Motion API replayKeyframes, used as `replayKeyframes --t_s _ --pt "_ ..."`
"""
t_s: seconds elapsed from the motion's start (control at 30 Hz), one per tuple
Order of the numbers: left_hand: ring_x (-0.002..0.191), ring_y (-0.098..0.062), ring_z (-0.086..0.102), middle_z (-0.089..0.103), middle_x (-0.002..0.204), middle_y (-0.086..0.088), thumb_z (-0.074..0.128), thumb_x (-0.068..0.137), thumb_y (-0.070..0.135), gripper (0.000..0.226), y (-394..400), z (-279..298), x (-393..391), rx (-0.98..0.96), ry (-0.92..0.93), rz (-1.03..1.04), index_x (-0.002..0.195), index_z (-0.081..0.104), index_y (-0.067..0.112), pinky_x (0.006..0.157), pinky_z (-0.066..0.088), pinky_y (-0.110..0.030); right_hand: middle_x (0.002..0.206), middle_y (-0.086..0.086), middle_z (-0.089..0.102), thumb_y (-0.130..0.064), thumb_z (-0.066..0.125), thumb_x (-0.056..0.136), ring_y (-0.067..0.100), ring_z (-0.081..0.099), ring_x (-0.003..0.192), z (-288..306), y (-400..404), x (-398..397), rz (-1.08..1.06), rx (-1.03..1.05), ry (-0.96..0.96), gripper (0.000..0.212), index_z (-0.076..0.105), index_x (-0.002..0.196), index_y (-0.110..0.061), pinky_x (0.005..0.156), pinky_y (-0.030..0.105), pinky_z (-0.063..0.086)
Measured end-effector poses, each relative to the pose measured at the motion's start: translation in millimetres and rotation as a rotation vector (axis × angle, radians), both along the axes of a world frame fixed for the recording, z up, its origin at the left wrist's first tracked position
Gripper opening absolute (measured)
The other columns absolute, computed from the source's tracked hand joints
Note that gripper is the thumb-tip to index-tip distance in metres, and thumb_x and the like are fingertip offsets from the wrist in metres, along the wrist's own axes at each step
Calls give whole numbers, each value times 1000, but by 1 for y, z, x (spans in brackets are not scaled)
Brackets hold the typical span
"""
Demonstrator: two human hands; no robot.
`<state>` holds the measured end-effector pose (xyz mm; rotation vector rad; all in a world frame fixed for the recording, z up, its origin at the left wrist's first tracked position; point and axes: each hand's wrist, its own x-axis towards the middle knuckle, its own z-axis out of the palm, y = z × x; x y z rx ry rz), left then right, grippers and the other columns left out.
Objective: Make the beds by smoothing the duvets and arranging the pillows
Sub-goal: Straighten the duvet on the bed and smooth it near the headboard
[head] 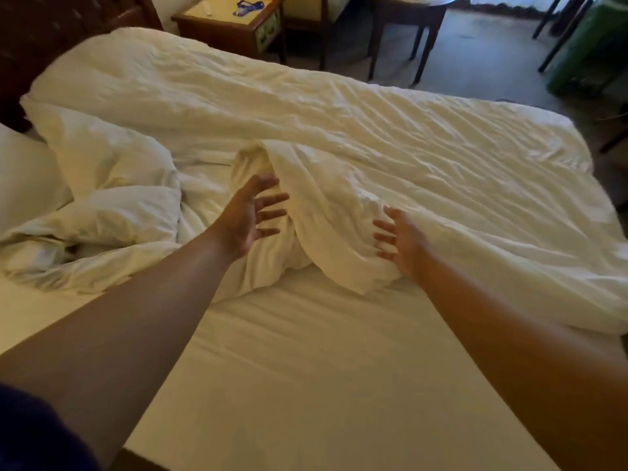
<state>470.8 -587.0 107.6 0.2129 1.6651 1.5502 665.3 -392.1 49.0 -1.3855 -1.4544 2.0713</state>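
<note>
The rumpled white cotton duvet (339, 137) lies bunched across the far half of the bed, its folded edge nearest both hands. The left hand (248, 220) and right hand (401, 241) reach with fingers spread, holding nothing. Soft, light and floppy, it is probably best gripped along that near fold.

One duvet (339, 130); one pillow (23, 178); two hands; one nightstand (231, 25); one round table (407, 8)

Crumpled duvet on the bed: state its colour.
The crumpled duvet is plain white, creamy in the warm light; the head view shows it.
</note>
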Motion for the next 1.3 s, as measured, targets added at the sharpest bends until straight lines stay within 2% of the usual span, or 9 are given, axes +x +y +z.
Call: replayKeyframes --t_s 0.23,0.43,0.53,0.6,0.77,0.93,1.1,1.2,1.3 --pt "95 -21 63 72 118 -3 60 96 43 20 -5 -70 39 -258 -44 -83 109 65 29 80 48 -38 124 7 70 -27 65 99 18 63 92 -48 -25 25 42 159 -170 34 57 132 -26 75 39 52" --pt "106 -23 65 66 125 1 74 91 38 44 12 -127 73 -315 -69 -168 128 57 22 86 55 -44 115 -5 63 -42 83 84 12 67 94 -97 -30 33 -39 312 -253 55 55 128 -26 86 41 59" --pt "112 -21 61 60 124 6 80 86 36 53 34 -155 77 -338 -58 -193 127 47 26 92 56 -49 115 5 63 -45 76 83 25 65 103 -121 -31 32 -410 -198 -186 49 56 122 -22 86 49 60" --pt "115 -20 60 60 130 6 84 83 34 61 50 -170 72 -308 -77 -188 133 51 22 88 57 -45 117 6 62 -42 68 91 26 62 107 -128 -28 27 -404 -450 -22 36 63 120 -21 85 44 55" --pt "117 -20 61 67 125 5 79 84 36 49 85 -193 67 -243 -199 50 130 67 21 81 49 -33 113 6 65 -39 69 91 23 62 101 -148 -18 24 -378 -527 206 33 69 116 -17 91 41 53" --pt "96 -19 69 71 122 -3 68 94 34 41 103 -147 86 -106 -292 273 132 63 19 60 57 -29 99 3 70 -78 58 81 21 61 89 -140 -21 49 -452 -718 303 74 68 120 -16 80 37 44" --pt "110 -32 72 74 120 -13 62 97 32 40 127 -38 105 80 -401 205 131 65 10 94 59 -45 74 0 56 -73 52 90 16 41 58 -110 -43 74 -401 -787 -95 63 68 99 -13 61 30 35" --pt "111 -35 71 73 120 -18 61 98 33 43 142 19 106 146 -387 154 129 64 4 98 57 -48 120 6 72 -86 40 85 27 66 106 -84 -33 81 -294 -860 205 89 67 131 -15 93 46 49" --pt "105 -31 73 76 113 -12 62 99 36 37 148 42 109 58 -257 114 124 66 9 93 60 -46 117 4 75 -97 27 81 25 72 104 -51 -16 82 -152 -821 555 102 51 147 -23 105 55 41"
